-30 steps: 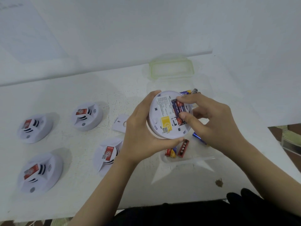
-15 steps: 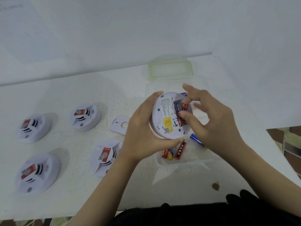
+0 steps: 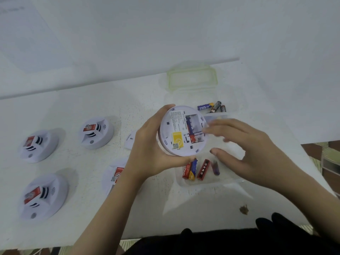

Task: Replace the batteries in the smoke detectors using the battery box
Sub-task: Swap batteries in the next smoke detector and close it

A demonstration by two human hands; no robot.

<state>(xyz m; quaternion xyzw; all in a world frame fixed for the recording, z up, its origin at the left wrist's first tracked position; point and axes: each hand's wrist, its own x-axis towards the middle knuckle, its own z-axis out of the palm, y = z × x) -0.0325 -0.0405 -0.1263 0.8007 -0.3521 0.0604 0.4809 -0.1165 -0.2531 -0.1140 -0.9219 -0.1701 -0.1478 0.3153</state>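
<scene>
Gripping the opened smoke detector (image 3: pixel 181 132), the left hand (image 3: pixel 152 153) steadies it; the blurred right hand (image 3: pixel 244 150) seems spread and empty. One battery (image 3: pixel 189 126) sits inside; four other detectors (image 3: pixel 96 133) lie unopened.

Chinese characters on one red battery (image 3: pixel 203 169) (other print too blurred)

Looks forward and steeply down from head height through one wide-angle lens onto a white table (image 3: pixel 73 107). Sits close, placing the left hand (image 3: pixel 150 150), the held smoke detector (image 3: pixel 176 126) and the right hand (image 3: pixel 244 153) at mid-frame over the battery box (image 3: pixel 202 184), forearms running in from the bottom edge. Takes in the wall (image 3: pixel 165 34) along the top and a sliver of floor (image 3: pixel 327 153) at far right
</scene>
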